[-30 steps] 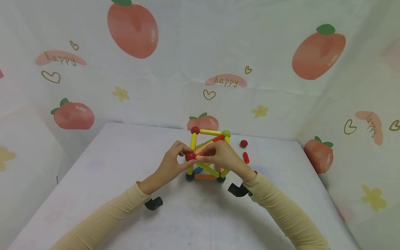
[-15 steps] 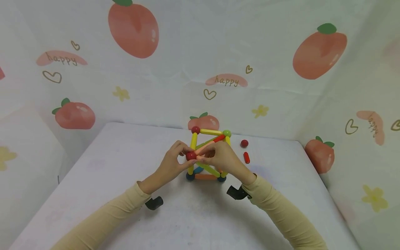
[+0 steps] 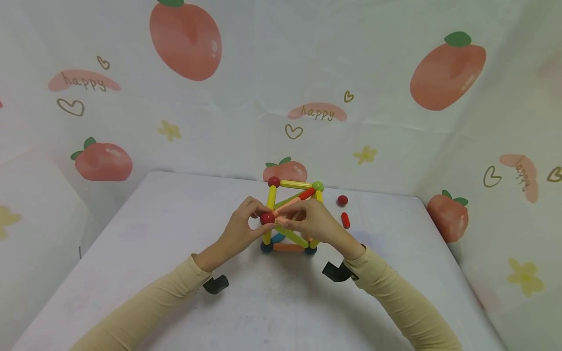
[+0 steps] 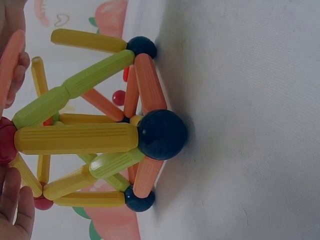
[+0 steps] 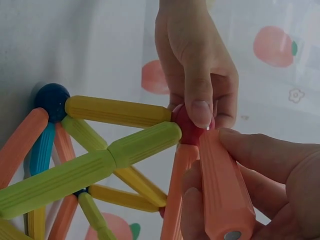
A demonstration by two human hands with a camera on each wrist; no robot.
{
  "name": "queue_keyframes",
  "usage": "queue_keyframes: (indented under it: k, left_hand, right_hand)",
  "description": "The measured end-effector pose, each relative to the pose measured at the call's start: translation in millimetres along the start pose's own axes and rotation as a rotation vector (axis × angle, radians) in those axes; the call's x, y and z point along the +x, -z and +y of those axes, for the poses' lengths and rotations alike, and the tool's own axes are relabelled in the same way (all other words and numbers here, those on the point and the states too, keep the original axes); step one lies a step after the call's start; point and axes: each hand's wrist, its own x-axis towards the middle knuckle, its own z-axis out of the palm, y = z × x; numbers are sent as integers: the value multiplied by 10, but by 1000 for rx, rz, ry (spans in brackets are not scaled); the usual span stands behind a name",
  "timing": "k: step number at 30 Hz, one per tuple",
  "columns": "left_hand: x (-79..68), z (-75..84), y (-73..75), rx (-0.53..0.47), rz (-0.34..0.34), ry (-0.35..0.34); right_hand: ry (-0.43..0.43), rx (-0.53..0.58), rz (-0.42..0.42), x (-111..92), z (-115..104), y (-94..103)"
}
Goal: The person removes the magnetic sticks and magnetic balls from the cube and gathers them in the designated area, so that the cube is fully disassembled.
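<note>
With thumb and fingers my left hand (image 3: 239, 226) pinches a red ball (image 3: 267, 218) at the near upper left corner of a frame of rods and balls. My right hand (image 3: 319, 222) pinches an orange rod (image 5: 223, 187) whose far end meets that ball; whether it touches is hard to tell. A metal disc shows in the rod's free end. Yellow (image 4: 80, 138), green (image 5: 145, 145) and other orange rods join at the balls. Dark blue balls (image 4: 162, 134) form the lower corners. A light green ball (image 3: 318, 186) and another red ball sit at the far upper corners.
A loose red ball (image 3: 342, 200) and a short red rod (image 3: 345, 220) lie on the white table (image 3: 184, 204), right of the frame. Behind it hangs a fruit-patterned cloth (image 3: 246, 87). A black wrist mount (image 3: 338, 272) juts below each cuff.
My right wrist has shifted slightly to the right, with the orange rod still pinched. The left hand and the frame stay in place.
</note>
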Motion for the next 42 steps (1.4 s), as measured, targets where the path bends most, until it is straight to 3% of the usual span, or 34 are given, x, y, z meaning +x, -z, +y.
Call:
queue_keyframes:
  k: [12,19,24,34,42]
  left_hand:
    - [11,-24,1,7,5,-7]
    - [16,-40,-1,10,10,-11]
    - [7,-46,-3,6,13,-9]
    - [-10,-50,-16,8,14,-14]
    - [-6,-52,-19,9,18,-21]
  right_hand:
    - [64,14,10,-71,34,135]
    - [26,32,47,-158,78,261]
    - [46,79,104,-253,190,337]
    - [8,264,253,-514,656,416]
    - [-83,297,350,-692,1084,417]
